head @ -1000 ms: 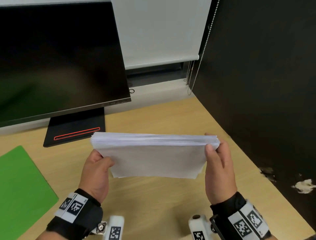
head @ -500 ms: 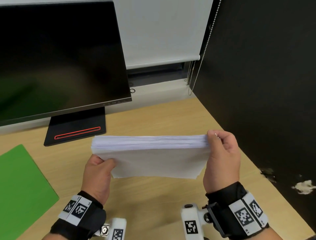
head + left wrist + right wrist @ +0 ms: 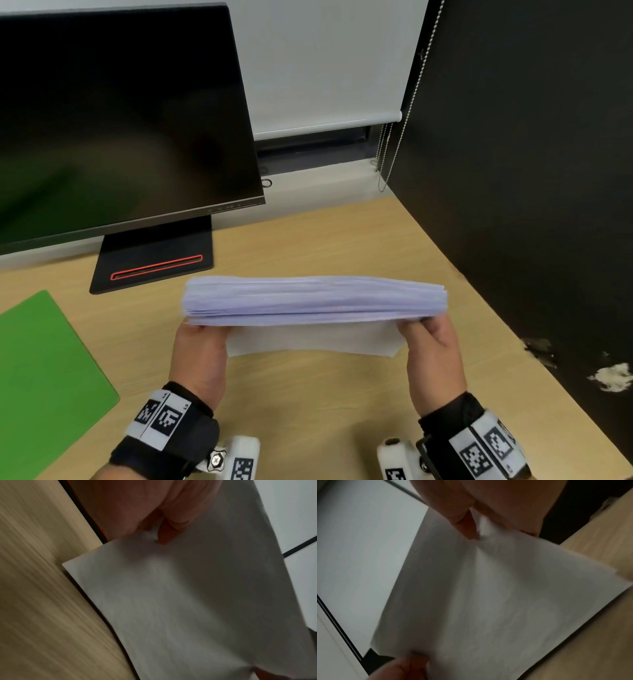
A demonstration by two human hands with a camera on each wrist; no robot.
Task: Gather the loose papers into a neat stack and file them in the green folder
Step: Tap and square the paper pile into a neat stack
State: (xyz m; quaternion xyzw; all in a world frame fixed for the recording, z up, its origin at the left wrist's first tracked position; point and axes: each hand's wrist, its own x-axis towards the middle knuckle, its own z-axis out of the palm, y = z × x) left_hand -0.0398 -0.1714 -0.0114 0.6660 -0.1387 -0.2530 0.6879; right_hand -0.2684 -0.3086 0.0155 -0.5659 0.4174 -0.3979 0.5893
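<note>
A thick stack of white papers (image 3: 315, 301) stands on its long lower edge on the wooden desk (image 3: 325, 411), its upper edge turned toward me. My left hand (image 3: 197, 359) grips its left end and my right hand (image 3: 433, 356) grips its right end, both low on the stack. The left wrist view shows the near sheet (image 3: 180, 601) with my thumb (image 3: 169, 532) pressed on it. In the right wrist view my thumb (image 3: 465, 524) pinches the same sheet (image 3: 488, 595). The green folder (image 3: 44, 377) lies shut and flat at the desk's left.
A dark monitor (image 3: 120, 120) on a black stand with a red slot (image 3: 154, 263) is just behind the stack. A black partition wall (image 3: 531, 171) borders the desk on the right. A white roller blind (image 3: 325, 61) with a bead chain (image 3: 407, 113) hangs at the back.
Both hands have slid lower on the stack's ends. The right thumb no longer reaches the upper edge, and the stack has tilted so its top edge faces me more.
</note>
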